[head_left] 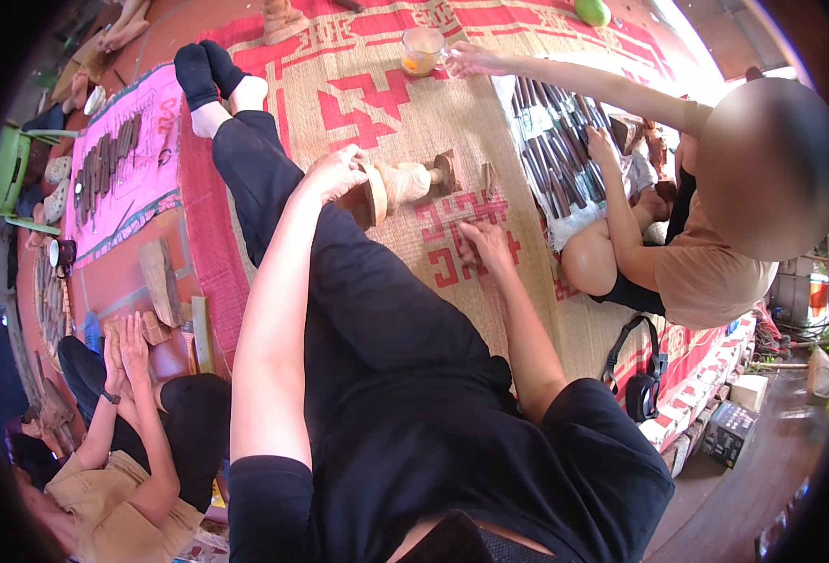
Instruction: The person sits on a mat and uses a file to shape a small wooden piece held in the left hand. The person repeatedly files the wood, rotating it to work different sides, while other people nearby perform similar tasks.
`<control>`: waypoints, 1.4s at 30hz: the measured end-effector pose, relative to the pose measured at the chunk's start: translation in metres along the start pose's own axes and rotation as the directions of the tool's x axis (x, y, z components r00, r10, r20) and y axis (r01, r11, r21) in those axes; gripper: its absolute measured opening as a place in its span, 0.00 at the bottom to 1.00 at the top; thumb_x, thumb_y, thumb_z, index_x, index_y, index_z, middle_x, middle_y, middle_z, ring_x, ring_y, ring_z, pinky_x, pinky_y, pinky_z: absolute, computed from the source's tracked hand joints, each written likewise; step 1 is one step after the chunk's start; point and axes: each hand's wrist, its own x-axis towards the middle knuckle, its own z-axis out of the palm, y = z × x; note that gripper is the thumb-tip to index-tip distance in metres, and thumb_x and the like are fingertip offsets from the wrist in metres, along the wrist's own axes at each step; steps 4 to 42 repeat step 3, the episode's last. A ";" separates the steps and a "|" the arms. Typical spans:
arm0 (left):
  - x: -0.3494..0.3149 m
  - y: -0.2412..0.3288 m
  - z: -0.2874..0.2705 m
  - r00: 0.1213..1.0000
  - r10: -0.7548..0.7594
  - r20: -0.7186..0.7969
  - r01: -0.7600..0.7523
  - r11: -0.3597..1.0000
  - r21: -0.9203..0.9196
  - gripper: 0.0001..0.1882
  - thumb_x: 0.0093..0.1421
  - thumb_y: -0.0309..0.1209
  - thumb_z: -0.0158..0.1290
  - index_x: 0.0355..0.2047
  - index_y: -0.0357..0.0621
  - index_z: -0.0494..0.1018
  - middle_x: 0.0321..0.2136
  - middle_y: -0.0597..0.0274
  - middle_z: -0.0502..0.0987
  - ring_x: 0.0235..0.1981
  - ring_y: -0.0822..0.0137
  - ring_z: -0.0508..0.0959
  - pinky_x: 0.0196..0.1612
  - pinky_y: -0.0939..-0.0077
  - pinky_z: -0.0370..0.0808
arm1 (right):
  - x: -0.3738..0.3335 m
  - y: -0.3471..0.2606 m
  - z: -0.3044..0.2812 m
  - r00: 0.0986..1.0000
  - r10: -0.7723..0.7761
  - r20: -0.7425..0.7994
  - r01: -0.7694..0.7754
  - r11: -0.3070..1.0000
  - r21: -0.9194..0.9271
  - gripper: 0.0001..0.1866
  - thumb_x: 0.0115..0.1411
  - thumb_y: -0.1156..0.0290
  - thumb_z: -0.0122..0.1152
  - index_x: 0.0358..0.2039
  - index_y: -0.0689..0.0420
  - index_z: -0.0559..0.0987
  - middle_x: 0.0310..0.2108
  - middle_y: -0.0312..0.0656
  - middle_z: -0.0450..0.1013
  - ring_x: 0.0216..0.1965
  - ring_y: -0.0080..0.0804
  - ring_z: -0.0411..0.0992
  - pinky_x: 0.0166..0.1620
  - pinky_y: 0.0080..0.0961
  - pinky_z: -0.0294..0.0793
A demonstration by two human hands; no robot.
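A pale carved wooden piece (401, 185) lies on its side on the woven mat, between a wooden disc (374, 195) at its left and a smaller dark wooden end (444, 173) at its right. My left hand (336, 174) grips the disc's upper edge from the left, its fingers partly hidden. Lower and to the right, my right hand (486, 246) hovers over the mat with fingers apart and nothing visible in them. A small thin brownish object (489, 177) is on the mat beyond my right hand.
At right, a person (715, 206) reaches toward a glass mug (422, 51), beside rows of dark-handled carving tools (555, 141). Another person (128, 441) sits lower left, palms together. More tools (107, 164) lie on a pink cloth (157, 113). A black bag (641, 392) rests at right.
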 end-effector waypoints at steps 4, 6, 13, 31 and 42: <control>-0.005 0.008 -0.002 0.969 0.077 -0.235 -0.138 0.958 -0.253 0.28 0.51 0.35 0.59 0.52 0.45 0.66 0.45 0.54 0.75 0.43 0.61 0.76 0.46 0.69 0.72 | -0.005 0.004 -0.021 0.960 -0.278 0.009 0.263 0.897 -0.354 0.18 0.54 0.60 0.61 0.41 0.57 0.78 0.26 0.41 0.77 0.23 0.33 0.73 0.30 0.26 0.74; -0.005 0.008 -0.002 0.969 0.077 -0.235 -0.138 0.958 -0.253 0.28 0.51 0.35 0.59 0.52 0.45 0.66 0.45 0.54 0.75 0.43 0.61 0.76 0.46 0.69 0.72 | -0.005 0.004 -0.021 0.960 -0.278 0.009 0.263 0.897 -0.354 0.18 0.54 0.60 0.61 0.41 0.57 0.78 0.26 0.41 0.77 0.23 0.33 0.73 0.30 0.26 0.74; -0.005 0.008 -0.002 0.969 0.077 -0.235 -0.138 0.958 -0.253 0.28 0.51 0.35 0.59 0.52 0.45 0.66 0.45 0.54 0.75 0.43 0.61 0.76 0.46 0.69 0.72 | -0.005 0.004 -0.021 0.960 -0.278 0.009 0.263 0.897 -0.354 0.18 0.54 0.60 0.61 0.41 0.57 0.78 0.26 0.41 0.77 0.23 0.33 0.73 0.30 0.26 0.74; -0.005 0.008 -0.002 0.969 0.077 -0.235 -0.138 0.958 -0.253 0.28 0.51 0.35 0.59 0.52 0.45 0.66 0.45 0.54 0.75 0.43 0.61 0.76 0.46 0.69 0.72 | -0.005 0.004 -0.021 0.960 -0.278 0.009 0.263 0.897 -0.354 0.18 0.54 0.60 0.61 0.41 0.57 0.78 0.26 0.41 0.77 0.23 0.33 0.73 0.30 0.26 0.74; -0.005 0.008 -0.002 0.969 0.077 -0.235 -0.138 0.958 -0.253 0.28 0.51 0.35 0.59 0.52 0.45 0.66 0.45 0.54 0.75 0.43 0.61 0.76 0.46 0.69 0.72 | -0.005 0.004 -0.021 0.960 -0.278 0.009 0.263 0.897 -0.354 0.18 0.54 0.60 0.61 0.41 0.57 0.78 0.26 0.41 0.77 0.23 0.33 0.73 0.30 0.26 0.74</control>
